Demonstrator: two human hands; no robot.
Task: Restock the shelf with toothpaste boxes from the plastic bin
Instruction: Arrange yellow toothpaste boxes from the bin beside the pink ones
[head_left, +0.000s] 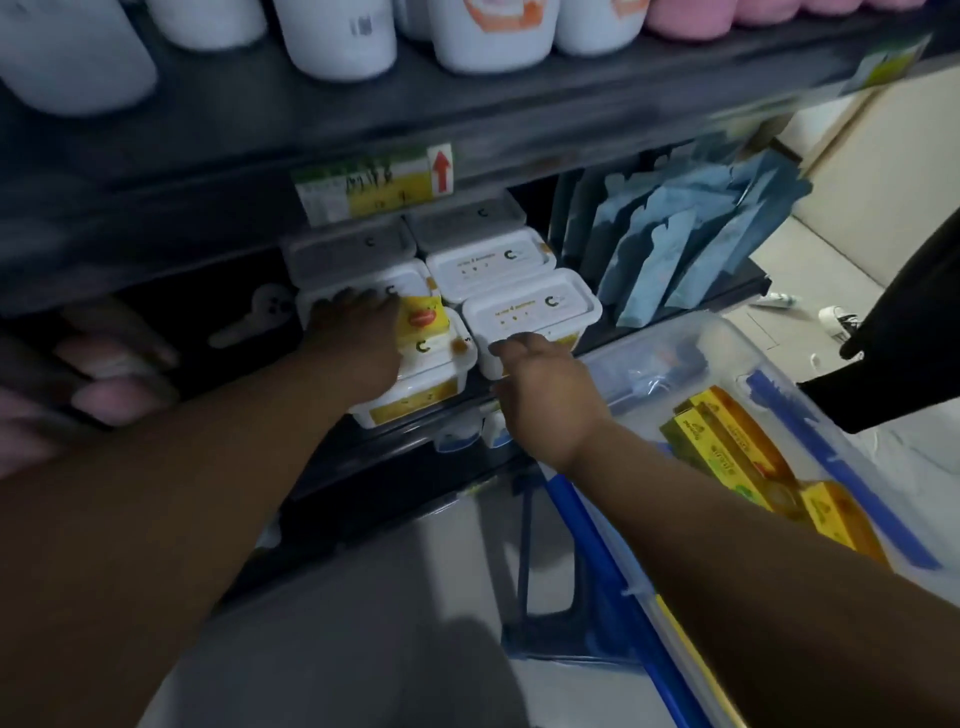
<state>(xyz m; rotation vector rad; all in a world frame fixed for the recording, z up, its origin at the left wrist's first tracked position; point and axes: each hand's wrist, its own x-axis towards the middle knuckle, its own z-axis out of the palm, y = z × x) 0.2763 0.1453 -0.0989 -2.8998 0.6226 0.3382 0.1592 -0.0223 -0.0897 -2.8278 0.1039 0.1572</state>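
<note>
The toothpaste boxes (727, 447), yellow and green, lie in the clear plastic bin (691, 332) at lower right, just beside the shelf (374, 457). The left grip (358, 338) rests open, fingers flat, on a white tub (431, 374). The right grip (545, 389) touches the front of the neighbouring tub (530, 306); whether it is open or closed cannot be told.

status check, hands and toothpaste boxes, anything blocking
Left hand flat on left white tubs, right hand at front edge of right tub. Toothpaste boxes in plastic bin, untouched. Tubs fill shelf front.
</note>
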